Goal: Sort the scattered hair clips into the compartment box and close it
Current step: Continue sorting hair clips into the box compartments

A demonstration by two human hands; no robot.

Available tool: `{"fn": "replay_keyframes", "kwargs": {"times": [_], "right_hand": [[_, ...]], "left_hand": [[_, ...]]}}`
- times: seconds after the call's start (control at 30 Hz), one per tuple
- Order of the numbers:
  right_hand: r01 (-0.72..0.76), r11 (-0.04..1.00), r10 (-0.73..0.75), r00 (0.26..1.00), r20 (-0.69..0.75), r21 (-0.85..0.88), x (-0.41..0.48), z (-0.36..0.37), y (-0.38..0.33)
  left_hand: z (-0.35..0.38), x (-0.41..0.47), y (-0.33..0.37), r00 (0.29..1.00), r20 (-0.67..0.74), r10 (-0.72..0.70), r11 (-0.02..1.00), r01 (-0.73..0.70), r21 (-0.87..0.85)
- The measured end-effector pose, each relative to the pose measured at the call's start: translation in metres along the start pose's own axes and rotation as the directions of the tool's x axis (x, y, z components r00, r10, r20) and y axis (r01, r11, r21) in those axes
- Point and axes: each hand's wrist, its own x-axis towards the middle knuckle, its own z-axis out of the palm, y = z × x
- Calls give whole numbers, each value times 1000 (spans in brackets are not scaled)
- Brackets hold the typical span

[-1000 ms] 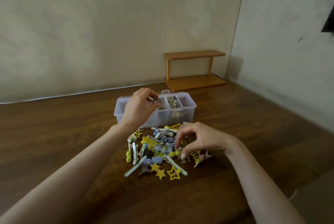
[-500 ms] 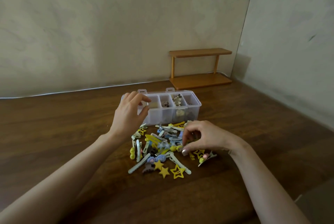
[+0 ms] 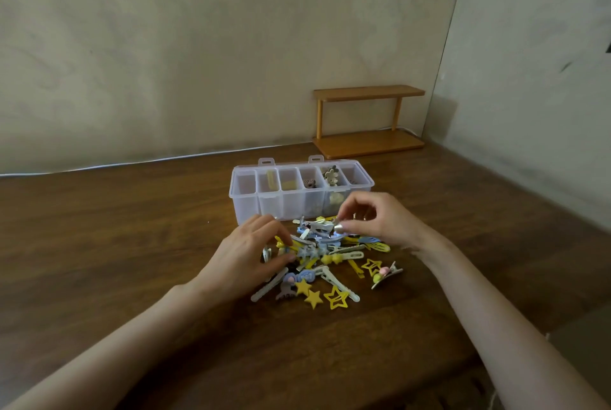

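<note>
Centrally, we see a dark wooden table (image 3: 132,244) filling the lower half of the view. At 1 o'clock from its middle, against the wall (image 3: 198,62), stands a small two-tier wooden shelf (image 3: 368,122). The clear compartment box (image 3: 248,208) sits at 12 o'clock from the hair clips (image 3: 330,257), just beyond them, with its top open. We count six cells in a row, and a beige flower clip (image 3: 330,175) rises from the fifth cell from the left. The hair clips lie heaped on the table in yellow, blue and white. The left hand (image 3: 248,257) rests on the heap's 9 o'clock side, fingers curled down onto the clips; we cannot tell whether it grips any. The right hand (image 3: 383,221) hovers at the heap's 1 o'clock edge, just in front of the box, thumb and forefinger pinching one end of a pale clip (image 3: 318,228). At 6 o'clock of the heap lies a hollow yellow star clip (image 3: 336,298).
</note>
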Motion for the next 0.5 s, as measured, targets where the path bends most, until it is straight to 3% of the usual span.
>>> {"fn": "replay_keyframes", "kwargs": {"times": [0.1,0.27,0.4,0.5], "right_hand": [[12,1000,-18,981,-194,-28,-2,8,-9],[-37,984,-56,866,-496,-176,10,26,-21],[-158,920,-106,781,-615,-360,52,30,-32],[-248,843,-104,796,-597,-477,84,34,-34]], "left_hand": [[5,-2,-1,999,32,9,1000,-9,0],[10,0,1,999,33,30,1000,-30,-2],[11,-2,0,999,-2,51,999,-51,-2],[9,-4,1,998,-23,52,999,-52,-7]]}}
